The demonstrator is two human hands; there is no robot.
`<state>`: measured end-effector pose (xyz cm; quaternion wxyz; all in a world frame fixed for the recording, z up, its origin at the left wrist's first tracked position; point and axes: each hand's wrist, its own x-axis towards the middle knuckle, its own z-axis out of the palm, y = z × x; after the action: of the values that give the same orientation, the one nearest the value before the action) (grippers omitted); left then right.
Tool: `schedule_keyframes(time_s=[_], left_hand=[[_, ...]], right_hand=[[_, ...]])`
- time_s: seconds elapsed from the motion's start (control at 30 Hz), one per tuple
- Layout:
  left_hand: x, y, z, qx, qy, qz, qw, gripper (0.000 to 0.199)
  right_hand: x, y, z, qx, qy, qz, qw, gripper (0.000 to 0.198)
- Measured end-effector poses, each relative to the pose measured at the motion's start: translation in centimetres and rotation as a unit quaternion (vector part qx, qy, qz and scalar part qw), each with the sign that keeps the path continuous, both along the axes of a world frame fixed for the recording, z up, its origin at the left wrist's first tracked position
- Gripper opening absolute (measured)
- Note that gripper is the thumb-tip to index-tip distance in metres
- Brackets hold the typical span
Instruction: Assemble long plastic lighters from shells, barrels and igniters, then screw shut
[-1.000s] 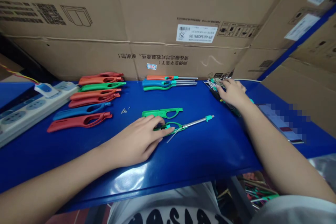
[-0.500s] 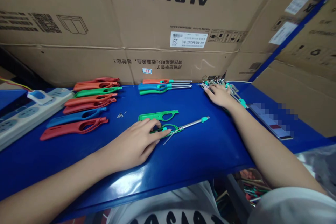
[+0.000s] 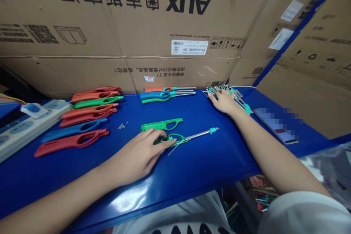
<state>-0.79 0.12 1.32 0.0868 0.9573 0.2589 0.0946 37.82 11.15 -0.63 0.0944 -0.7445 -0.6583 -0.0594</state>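
Observation:
My left hand (image 3: 142, 150) is closed on an opened green gas lighter (image 3: 179, 139) lying on the blue table. From its front runs a metal tube (image 3: 200, 134) with a turquoise piece near the tip, and a thin rod slants out below. Just behind my fingers lies a separate green handle shell (image 3: 161, 125). At the back right, my right hand (image 3: 224, 100) reaches over a pile of metal and turquoise lighter parts (image 3: 241, 102), fingers stretched and apart, touching the pile. The parts partly hide the fingertips.
Several coloured handle shells (image 3: 74, 140) lie in a column at left, beside a white power strip (image 3: 35, 120). Small metal pins (image 3: 121, 126) lie near them. Lighters with tubes (image 3: 156, 96) lie at the back, before a cardboard wall (image 3: 123, 44). A phone (image 3: 275, 126) lies at right.
The camera view has shifted slightly. My left hand keeps hold of the green lighter, and my right hand stays at the parts pile with its fingers moved a little.

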Motion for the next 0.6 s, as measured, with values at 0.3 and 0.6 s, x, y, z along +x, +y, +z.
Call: schedule_keyframes(time_s=[0.3,0.6], left_hand=[[0.0,0.2,-0.5,0.021,-0.011,0.008,1.0,0.042],[0.7,0.0,-0.5,-0.051,-0.145,0.076,0.985,0.039]], right_hand=[[-0.8,-0.4,0.2,0.015,0.022,0.008,1.0,0.054],[-3.3,-1.7,2.3,0.173,0.113,0.084,0.975,0.05]])
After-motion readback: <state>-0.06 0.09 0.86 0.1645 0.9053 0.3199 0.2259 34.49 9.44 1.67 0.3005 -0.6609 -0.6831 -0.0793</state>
